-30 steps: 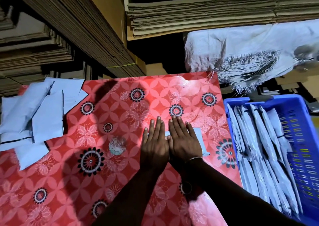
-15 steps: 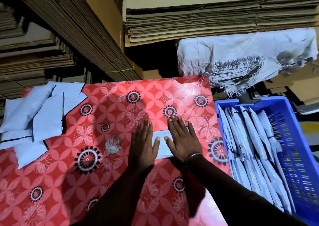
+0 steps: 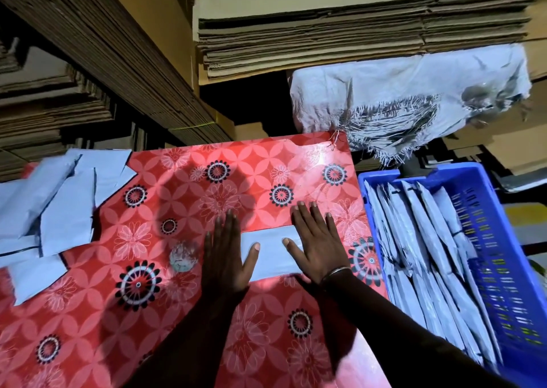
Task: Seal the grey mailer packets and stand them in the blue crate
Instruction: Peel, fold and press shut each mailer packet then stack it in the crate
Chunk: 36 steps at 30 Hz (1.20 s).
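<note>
A grey mailer packet (image 3: 270,251) lies flat on the red flowered table top (image 3: 165,198), near its right side. My left hand (image 3: 226,257) presses flat on the packet's left end, fingers straight. On its right end my right hand (image 3: 318,245) presses flat too, a thin bangle on the wrist. Between the two hands a strip of the packet shows. To the right stands the blue crate (image 3: 500,239), with several grey packets (image 3: 420,239) upright in a row inside it.
A loose heap of grey mailer packets (image 3: 59,207) lies at the table's left edge. Stacks of flattened cardboard (image 3: 325,26) rise behind the table. A frayed white sack (image 3: 408,91) lies behind the crate. A crumpled bit of tape backing (image 3: 183,256) sits left of my left hand.
My hands were side by side on the packet and have slid apart, left hand to the left and right hand to the right, baring its middle.
</note>
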Each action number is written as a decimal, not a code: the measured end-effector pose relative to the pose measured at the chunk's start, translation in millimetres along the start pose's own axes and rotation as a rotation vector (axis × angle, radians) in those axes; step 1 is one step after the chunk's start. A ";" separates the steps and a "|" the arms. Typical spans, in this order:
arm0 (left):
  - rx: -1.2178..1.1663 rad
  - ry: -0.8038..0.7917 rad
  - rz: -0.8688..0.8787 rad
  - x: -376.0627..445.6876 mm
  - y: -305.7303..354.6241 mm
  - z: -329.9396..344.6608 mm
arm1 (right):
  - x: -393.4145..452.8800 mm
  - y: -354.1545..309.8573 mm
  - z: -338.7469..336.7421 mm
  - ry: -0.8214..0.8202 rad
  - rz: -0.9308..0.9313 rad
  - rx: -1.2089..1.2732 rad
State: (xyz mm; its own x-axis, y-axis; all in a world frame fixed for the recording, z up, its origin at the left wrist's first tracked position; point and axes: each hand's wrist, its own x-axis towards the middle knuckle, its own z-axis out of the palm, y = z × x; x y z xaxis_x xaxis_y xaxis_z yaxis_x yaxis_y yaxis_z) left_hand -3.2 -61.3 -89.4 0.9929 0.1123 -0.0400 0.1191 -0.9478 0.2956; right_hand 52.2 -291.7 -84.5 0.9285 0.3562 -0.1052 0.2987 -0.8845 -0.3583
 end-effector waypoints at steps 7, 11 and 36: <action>0.025 0.034 0.029 -2.0 -1.5 -2.6 | 0.2 5.6 5.0 0.025 -0.012 0.026; 0.031 0.031 0.044 -3.6 -5.4 -5.9 | -1.2 8.0 2.6 0.014 0.000 0.040; -0.064 -0.103 0.070 8.9 2.8 -26.2 | -96.5 -36.6 -19.6 0.322 0.378 0.442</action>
State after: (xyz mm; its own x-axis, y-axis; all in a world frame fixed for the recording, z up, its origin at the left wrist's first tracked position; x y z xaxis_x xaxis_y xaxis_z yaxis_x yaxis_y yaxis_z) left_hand 6.1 -55.1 -64.0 0.9934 0.0124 -0.1138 0.0530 -0.9311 0.3610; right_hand -44.0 -299.6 -43.2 0.9916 -0.1226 -0.0403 -0.1152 -0.6995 -0.7053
